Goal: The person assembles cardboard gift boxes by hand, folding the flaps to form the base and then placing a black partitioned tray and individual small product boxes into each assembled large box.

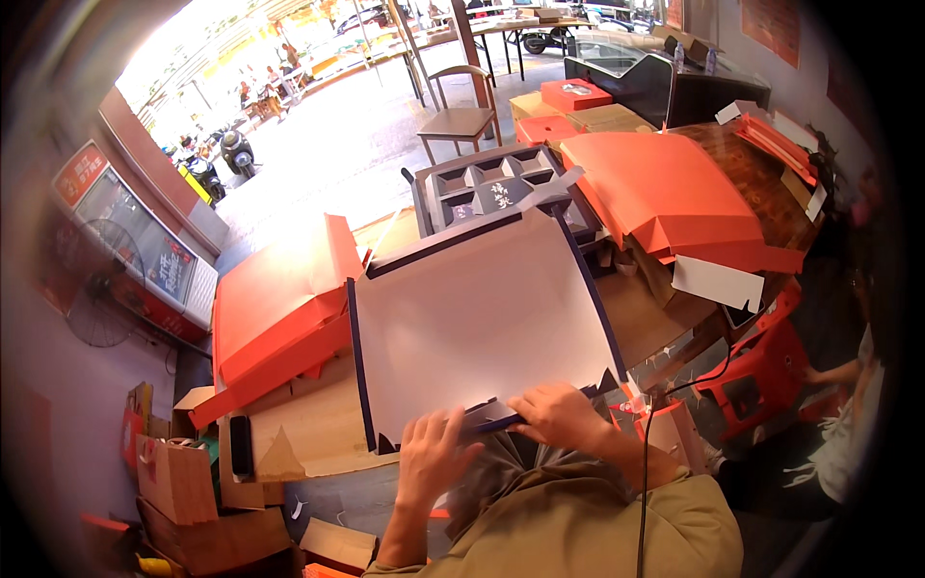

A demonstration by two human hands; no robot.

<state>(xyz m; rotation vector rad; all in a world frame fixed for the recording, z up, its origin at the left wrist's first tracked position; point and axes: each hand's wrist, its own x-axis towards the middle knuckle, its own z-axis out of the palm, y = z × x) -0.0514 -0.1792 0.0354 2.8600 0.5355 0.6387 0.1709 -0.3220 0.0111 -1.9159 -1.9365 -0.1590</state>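
Observation:
A shallow cardboard box [482, 323] lies in front of me, its white inside facing up and its edges dark blue. The flap at its near edge stands partly raised, with small dark corner tabs. My right hand [559, 414] is closed over that near edge, fingers curled onto the dark strip. Beside it, my left hand [434, 455] hovers at the same edge, fingers stretched and slightly smeared by motion. Whether the left fingertips touch the box is hard to make out. Behind the box sits a dark compartment tray [453, 183] with pale lettering.
Orange-red box pieces lie left [279, 299] and right [665, 183] on the table. A black phone [241, 448] rests at the table's left edge, above open cartons [217, 539]. A black cable [646, 491] hangs at my right. Near a red stool [761, 371], another person's arm [833, 374] shows.

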